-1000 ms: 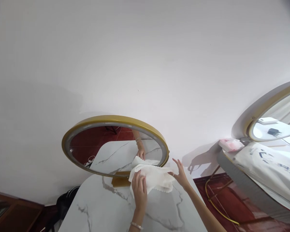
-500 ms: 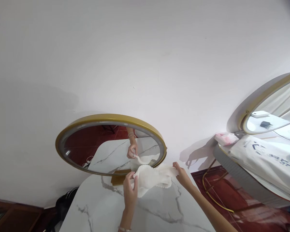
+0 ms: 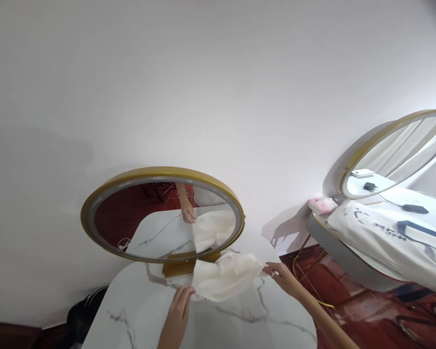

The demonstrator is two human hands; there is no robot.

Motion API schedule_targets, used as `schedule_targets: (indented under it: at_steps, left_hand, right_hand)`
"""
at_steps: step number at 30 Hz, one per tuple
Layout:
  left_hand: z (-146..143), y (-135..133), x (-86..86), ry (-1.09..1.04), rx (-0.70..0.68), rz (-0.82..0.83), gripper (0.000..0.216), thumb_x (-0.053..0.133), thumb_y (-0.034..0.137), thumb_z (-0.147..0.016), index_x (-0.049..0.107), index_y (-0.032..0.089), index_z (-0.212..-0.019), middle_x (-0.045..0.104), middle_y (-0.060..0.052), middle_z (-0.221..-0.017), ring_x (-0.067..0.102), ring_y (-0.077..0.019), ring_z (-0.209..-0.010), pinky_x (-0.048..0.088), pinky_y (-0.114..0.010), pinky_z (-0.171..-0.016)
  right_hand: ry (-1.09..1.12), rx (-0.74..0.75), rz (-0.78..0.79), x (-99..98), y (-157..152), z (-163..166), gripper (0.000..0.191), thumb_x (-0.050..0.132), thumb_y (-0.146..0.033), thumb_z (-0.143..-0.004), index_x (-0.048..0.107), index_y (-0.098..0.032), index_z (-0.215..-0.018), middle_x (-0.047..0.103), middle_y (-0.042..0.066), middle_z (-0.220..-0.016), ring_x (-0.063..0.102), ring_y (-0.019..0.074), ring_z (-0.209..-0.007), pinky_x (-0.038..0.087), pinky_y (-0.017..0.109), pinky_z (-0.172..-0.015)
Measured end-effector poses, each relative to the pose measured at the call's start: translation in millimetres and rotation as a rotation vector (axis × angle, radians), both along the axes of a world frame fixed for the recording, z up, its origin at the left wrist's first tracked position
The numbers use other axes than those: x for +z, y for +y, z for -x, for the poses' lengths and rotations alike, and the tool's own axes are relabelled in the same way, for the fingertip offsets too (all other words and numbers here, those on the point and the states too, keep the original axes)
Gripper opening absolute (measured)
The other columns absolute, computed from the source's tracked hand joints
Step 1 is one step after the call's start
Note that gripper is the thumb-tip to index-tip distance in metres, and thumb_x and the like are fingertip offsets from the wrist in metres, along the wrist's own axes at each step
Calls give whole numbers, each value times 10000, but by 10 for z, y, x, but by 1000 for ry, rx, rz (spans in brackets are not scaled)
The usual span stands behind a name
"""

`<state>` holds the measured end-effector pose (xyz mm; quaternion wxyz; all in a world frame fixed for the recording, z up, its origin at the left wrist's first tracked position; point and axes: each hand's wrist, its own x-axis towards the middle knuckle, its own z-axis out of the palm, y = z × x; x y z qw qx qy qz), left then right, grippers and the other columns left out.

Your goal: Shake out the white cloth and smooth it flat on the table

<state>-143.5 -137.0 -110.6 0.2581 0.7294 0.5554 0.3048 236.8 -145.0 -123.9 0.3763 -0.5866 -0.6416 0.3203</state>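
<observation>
A thin white cloth [image 3: 227,277] with a wavy edge is spread between my hands, just over the marbled white tabletop [image 3: 152,315]. My left hand [image 3: 180,303] pinches its near left corner between thumb and fingers. At the opposite side, my right hand [image 3: 279,276], with a ring on one finger, grips the cloth's right edge. Behind the cloth stands a round gold-framed mirror [image 3: 163,172] on a gold base [image 3: 178,269]. The mirror reflects the left hand and the cloth.
To the right, a second table holds a pink and white tissue pack [image 3: 322,205], a white printed fabric bag [image 3: 381,232] and another round mirror [image 3: 396,155]. A black bag [image 3: 83,315] lies left of my table. The white wall [image 3: 203,87] rises behind.
The cloth has gone from bunched to spread wider. My left hand has moved down and left, my right hand slightly down. The view has turned a little to the right.
</observation>
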Motion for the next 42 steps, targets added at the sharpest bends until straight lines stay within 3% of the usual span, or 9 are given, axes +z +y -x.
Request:
schedule_targets:
  at_steps: [7,13,17,26,31,35,37,39,42]
  left_hand:
    - [171,-168,89,115,-168,25,367,307,394,-937,638,239,-904,655,-69,-992,643,-175,-953,534,-334,-893]
    - [206,-157,240,159,-272,-52,328,314,307,-945,635,247,-965,668,-62,-1002,643,-179,-971,543,-323,-862]
    - [215,-123,451,148,-313,-112,281,389,366,-944,646,254,-938,679,-44,-978,659,-185,-910,554,-308,-797]
    - [181,20,1261,132,-291,-168,272,508,428,-903,617,214,-775,691,-20,-869,654,-158,-795,522,-260,-714]
    - [209,-248,1863,52,-392,-86,173,586,364,-867,630,224,-774,680,4,-811,628,-134,-739,517,-234,-703]
    - [156,-494,2173,46,-463,47,146,547,313,-889,605,232,-782,635,20,-749,573,-111,-658,489,-209,-614]
    - [47,-490,2183,51,-473,87,164,502,316,-913,616,239,-824,636,9,-802,576,-119,-700,474,-208,-604]
    - [-122,-374,2058,82,-454,125,198,463,340,-929,639,254,-896,642,-1,-880,585,-125,-728,468,-212,-599]
    - [-437,-29,1608,142,-379,169,252,430,373,-930,652,252,-940,638,-2,-929,577,-109,-642,476,-226,-585]
  right_hand:
    - [92,-30,20,173,-184,-9,363,579,-525,-771,728,-196,-808,733,81,-859,675,241,-823,516,348,-776]
    - [129,-40,58,412,-244,-51,381,647,-556,-729,733,-194,-810,738,84,-879,687,241,-830,532,356,-786]
    - [108,-36,62,652,-321,-85,386,636,-565,-767,738,-198,-829,737,76,-878,676,237,-828,521,346,-779]
    - [-40,-145,-243,1370,-603,-216,304,639,-517,-811,719,-225,-830,651,63,-919,607,200,-906,493,313,-808]
    - [-72,-110,-254,1847,-1158,-320,203,651,-422,-828,723,-233,-848,675,68,-895,643,202,-834,542,292,-710]
    - [-83,-211,-257,2015,-1571,-438,205,684,-435,-786,710,-318,-952,684,66,-922,664,224,-766,566,299,-554]
    - [-58,-344,-196,1995,-1575,-497,290,709,-474,-750,692,-332,-1002,695,60,-919,673,236,-758,582,317,-538]
    - [-7,-420,-99,1880,-1403,-551,340,715,-502,-735,684,-300,-1007,703,56,-870,663,212,-663,567,305,-487]
    - [117,-380,34,1492,-905,-625,398,677,-516,-759,650,-223,-1026,690,47,-828,544,113,-423,463,256,-360]
